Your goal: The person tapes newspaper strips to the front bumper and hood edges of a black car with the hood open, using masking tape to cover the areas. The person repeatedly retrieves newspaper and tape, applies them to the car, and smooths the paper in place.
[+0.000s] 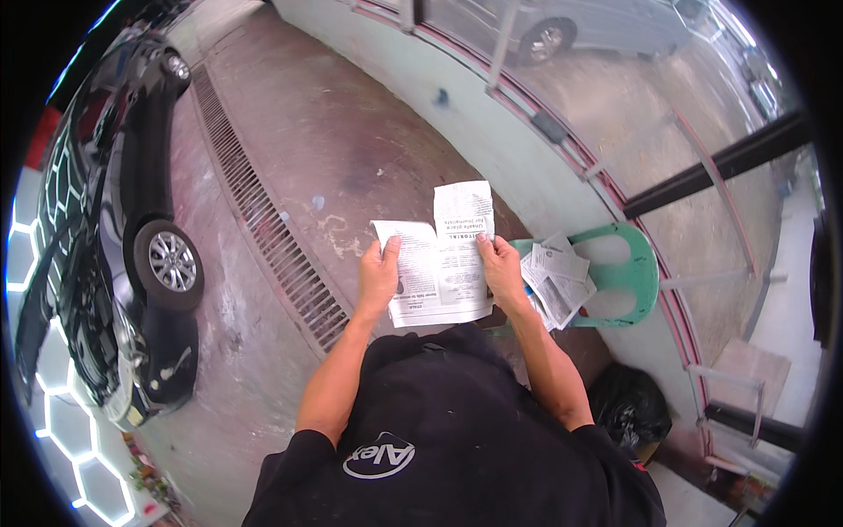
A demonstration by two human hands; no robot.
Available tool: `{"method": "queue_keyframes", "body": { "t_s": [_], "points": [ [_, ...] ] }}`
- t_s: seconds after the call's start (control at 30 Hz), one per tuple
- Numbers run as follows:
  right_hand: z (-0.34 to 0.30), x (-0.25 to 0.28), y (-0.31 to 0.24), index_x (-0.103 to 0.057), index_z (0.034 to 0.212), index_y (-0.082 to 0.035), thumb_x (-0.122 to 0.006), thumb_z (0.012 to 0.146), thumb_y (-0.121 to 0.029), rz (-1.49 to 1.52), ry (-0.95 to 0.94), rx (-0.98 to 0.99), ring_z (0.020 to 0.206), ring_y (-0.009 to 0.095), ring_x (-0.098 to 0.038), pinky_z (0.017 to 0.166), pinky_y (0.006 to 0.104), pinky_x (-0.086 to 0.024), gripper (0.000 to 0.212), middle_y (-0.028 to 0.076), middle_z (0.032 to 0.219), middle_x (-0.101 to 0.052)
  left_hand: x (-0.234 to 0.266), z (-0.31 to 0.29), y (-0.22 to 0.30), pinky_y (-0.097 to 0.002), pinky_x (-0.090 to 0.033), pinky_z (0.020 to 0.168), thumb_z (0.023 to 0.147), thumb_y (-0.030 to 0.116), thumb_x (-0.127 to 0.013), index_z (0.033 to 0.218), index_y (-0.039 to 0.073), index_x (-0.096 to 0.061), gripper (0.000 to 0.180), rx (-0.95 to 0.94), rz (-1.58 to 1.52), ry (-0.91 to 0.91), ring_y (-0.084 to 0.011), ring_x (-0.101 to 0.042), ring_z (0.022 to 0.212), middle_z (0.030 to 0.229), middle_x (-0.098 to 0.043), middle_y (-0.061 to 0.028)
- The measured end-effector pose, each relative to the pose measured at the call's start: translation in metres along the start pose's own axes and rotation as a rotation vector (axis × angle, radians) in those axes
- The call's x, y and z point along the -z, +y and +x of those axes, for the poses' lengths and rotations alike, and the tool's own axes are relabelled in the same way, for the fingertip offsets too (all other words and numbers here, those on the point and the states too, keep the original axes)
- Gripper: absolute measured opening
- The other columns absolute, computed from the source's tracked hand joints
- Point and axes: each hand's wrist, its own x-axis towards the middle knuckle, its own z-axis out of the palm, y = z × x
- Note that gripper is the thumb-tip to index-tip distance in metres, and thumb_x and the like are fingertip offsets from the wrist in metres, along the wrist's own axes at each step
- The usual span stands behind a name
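Two white printed paper sheets sit at the centre of the frame, held flat and overlapping. The upper sheet is narrower and rises above the wider lower sheet, both creased from folding.

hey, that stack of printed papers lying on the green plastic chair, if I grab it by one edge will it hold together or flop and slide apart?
The stack of papers would probably flop: the sheets look thin, like the printed sheets held between the left hand and right hand. It likely slides apart too, since the sheets lie fanned and skewed, seemingly unbound. They look light; part overhangs the green chair, so a nudge may spill them.
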Motion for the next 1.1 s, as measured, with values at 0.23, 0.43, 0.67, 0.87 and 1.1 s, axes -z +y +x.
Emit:
{"method": "queue_keyframes", "body": {
  "t_s": [0.23, 0.43, 0.67, 0.87, 1.1],
  "points": [
    [0.037, 0.119, 0.098, -0.069, 0.102, 0.006, -0.059, 0.116, -0.029, -0.215, 0.615, -0.036, 0.078, 0.023, -0.064, 0.077, 0.0438, -0.053, 0.039, 0.019, 0.086, -0.074, -0.102, 0.042, -0.051, -0.0427, -0.052, 0.072, 0.116, 0.038, -0.064, 0.105, -0.004, -0.070, 0.044, -0.124, 0.546, 0.281, -0.0226, -0.068, 0.078, 0.086, -0.074, -0.0159],
    [0.054, 0.276, 0.194, -0.071, 0.108, 0.007, -0.061, 0.113, -0.034, -0.461, 0.920, -0.336, 0.105, 0.049, -0.073, 0.092, 0.0571, -0.053, 0.042, 0.034, 0.108, -0.075, -0.120, 0.098, -0.042, -0.0365, -0.054, 0.073, 0.118, 0.029, -0.057, 0.109, -0.006, -0.069, 0.039, -0.011, 0.429, 0.145, -0.0142, -0.065, 0.079, 0.091, -0.073, -0.0070],
    [0.089, 0.334, 0.232, -0.070, 0.134, 0.008, -0.069, 0.108, -0.031, -0.679, 1.008, -0.484, 0.129, 0.049, -0.068, 0.111, 0.0526, -0.052, 0.048, 0.032, 0.133, -0.073, -0.209, 0.121, -0.022, -0.0298, -0.054, 0.077, 0.109, 0.023, -0.076, 0.121, -0.003, -0.081, 0.029, 0.217, 0.378, -0.233, -0.0089, -0.068, 0.087, 0.102, -0.079, -0.0035],
    [0.090, 0.234, 0.015, -0.070, 0.149, -0.008, -0.075, 0.107, -0.022, -0.229, 0.428, 0.306, 0.115, 0.021, -0.071, 0.097, 0.0362, -0.056, 0.044, 0.012, 0.137, -0.075, -0.300, 0.117, -0.011, -0.0291, -0.054, 0.069, 0.104, 0.025, -0.084, 0.115, -0.001, -0.085, 0.029, 0.242, 0.271, -0.373, -0.0082, -0.068, 0.079, 0.094, -0.079, -0.0013],
    [0.095, 0.201, -0.131, -0.046, 0.168, -0.004, -0.093, 0.095, -0.024, 0.042, 0.144, 0.312, 0.132, 0.021, -0.064, 0.114, 0.0371, -0.051, 0.089, 0.015, 0.147, -0.066, -0.383, 0.153, 0.040, -0.0248, -0.051, 0.068, 0.113, 0.044, -0.071, 0.112, 0.002, -0.079, 0.043, 0.154, 0.027, -0.766, -0.0049, -0.062, 0.081, 0.092, -0.072, 0.0026]
  ]
}}
